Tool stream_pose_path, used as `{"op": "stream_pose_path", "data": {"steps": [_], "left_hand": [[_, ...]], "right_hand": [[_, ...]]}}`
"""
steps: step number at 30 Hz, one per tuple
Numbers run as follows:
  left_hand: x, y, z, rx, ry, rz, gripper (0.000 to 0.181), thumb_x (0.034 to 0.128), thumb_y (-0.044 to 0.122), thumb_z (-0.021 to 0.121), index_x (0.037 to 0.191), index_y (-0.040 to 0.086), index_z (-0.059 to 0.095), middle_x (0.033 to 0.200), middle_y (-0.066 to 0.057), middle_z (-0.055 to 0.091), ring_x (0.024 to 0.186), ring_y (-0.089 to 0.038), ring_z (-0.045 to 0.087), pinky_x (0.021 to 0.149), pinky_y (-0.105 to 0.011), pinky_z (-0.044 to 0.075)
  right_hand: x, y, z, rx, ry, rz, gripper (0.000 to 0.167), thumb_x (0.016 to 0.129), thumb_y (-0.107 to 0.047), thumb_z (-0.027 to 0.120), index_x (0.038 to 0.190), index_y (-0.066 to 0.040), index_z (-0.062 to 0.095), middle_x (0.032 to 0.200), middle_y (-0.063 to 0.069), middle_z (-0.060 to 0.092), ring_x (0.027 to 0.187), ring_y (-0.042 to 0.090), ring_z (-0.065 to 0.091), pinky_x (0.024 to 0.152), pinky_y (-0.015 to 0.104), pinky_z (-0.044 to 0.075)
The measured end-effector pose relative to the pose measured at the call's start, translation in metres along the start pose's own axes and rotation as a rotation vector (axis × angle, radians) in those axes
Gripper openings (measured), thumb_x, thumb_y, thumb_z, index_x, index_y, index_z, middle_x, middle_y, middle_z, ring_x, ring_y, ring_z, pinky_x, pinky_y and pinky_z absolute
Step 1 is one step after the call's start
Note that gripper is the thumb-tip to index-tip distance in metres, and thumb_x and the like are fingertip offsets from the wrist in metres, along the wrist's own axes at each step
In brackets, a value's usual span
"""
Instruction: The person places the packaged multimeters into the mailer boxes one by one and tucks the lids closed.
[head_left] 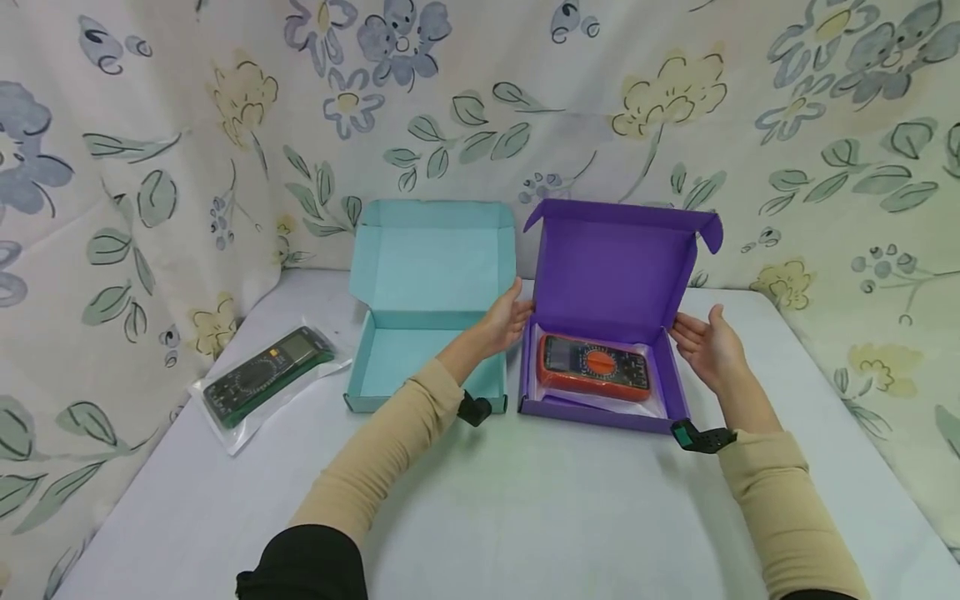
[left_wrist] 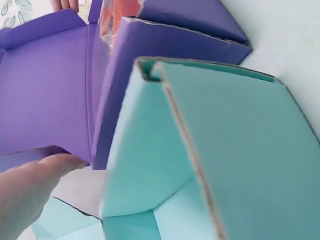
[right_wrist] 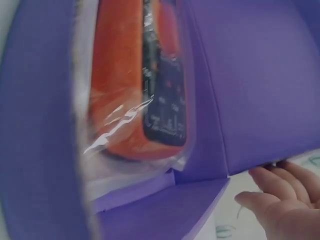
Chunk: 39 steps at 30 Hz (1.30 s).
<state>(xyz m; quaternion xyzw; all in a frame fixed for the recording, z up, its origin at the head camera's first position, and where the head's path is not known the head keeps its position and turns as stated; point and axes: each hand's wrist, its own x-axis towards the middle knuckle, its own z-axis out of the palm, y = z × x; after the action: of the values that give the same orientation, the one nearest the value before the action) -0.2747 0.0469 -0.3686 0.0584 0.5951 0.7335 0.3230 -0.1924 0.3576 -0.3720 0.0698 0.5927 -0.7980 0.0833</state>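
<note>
The purple box stands on the white table with its lid raised and leaning back, and inside it, on the floor, lies the orange multimeter in clear plastic that spreads out around it. Just to its left the teal box also has its lid up, its pale inside partly hidden by an arm. Further left, outside both boxes, the dark green meter lies on the table in a clear bag. The markings around each dial are too small or blurred to read, and the lettering near the orange meter's end, seen from the right wrist, is too soft to make out. The orange meter lies face up, its long axis running left to right across the box, dipping slightly toward the viewer at the right, with its screen at the left end; the green one lies diagonally, screen end up and to the right. The left hand has its fingers extended, fingertips at the purple box's left side near the hinge; the right hand, loosely spread, has its fingertips at the lid's lower right edge, and neither hand grips anything
</note>
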Motion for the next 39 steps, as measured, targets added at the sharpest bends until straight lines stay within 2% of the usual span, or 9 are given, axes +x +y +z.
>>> {"op": "stream_pose_path", "data": {"steps": [3,9,17,28,39], "left_hand": [[-0.002,-0.003,0.000,0.024,-0.030,-0.017,0.077,0.1031,0.054,0.011,0.154,-0.003,0.012,0.161,-0.017,0.009,0.148,-0.028,0.006,0.120,-0.036,0.005],[-0.004,-0.009,-0.002,0.076,-0.061,-0.046,0.076,0.1031,0.054,0.009,0.154,-0.002,0.009,0.161,-0.017,0.006,0.148,-0.028,0.004,0.120,-0.036,0.004],[-0.004,-0.016,-0.007,0.126,-0.111,-0.040,0.074,0.1030,0.053,0.005,0.155,0.000,0.002,0.162,-0.014,0.000,0.148,-0.025,-0.003,0.120,-0.040,0.000],[-0.011,-0.017,-0.017,0.096,-0.097,-0.039,0.074,0.1035,0.053,0.007,0.154,-0.001,0.009,0.161,-0.017,0.005,0.148,-0.030,0.002,0.120,-0.040,0.005],[-0.012,-0.017,-0.015,0.140,-0.148,-0.021,0.073,0.1030,0.054,0.006,0.156,0.003,0.006,0.162,-0.015,0.003,0.148,-0.027,0.001,0.120,-0.041,0.003]], "right_hand": [[-0.004,0.003,-0.002,-0.057,-0.033,-0.004,0.083,0.094,-0.058,-0.005,0.146,0.006,-0.015,0.153,0.021,-0.020,0.144,0.030,-0.011,0.115,0.035,-0.011],[-0.012,0.009,-0.005,-0.094,-0.080,0.013,0.089,0.092,-0.062,-0.003,0.145,0.008,-0.017,0.152,0.024,-0.021,0.142,0.032,-0.014,0.114,0.038,-0.011],[-0.018,0.015,-0.006,-0.154,-0.086,0.018,0.093,0.090,-0.065,-0.004,0.141,0.010,-0.021,0.149,0.024,-0.028,0.139,0.035,-0.024,0.113,0.044,-0.013],[-0.024,0.022,-0.015,-0.154,-0.092,0.007,0.096,0.089,-0.068,-0.003,0.142,0.009,-0.023,0.150,0.026,-0.027,0.140,0.037,-0.022,0.113,0.045,-0.010],[-0.025,0.024,-0.016,-0.157,-0.096,-0.009,0.098,0.089,-0.069,0.000,0.143,0.010,-0.021,0.151,0.026,-0.025,0.141,0.037,-0.019,0.113,0.045,-0.008]]}}
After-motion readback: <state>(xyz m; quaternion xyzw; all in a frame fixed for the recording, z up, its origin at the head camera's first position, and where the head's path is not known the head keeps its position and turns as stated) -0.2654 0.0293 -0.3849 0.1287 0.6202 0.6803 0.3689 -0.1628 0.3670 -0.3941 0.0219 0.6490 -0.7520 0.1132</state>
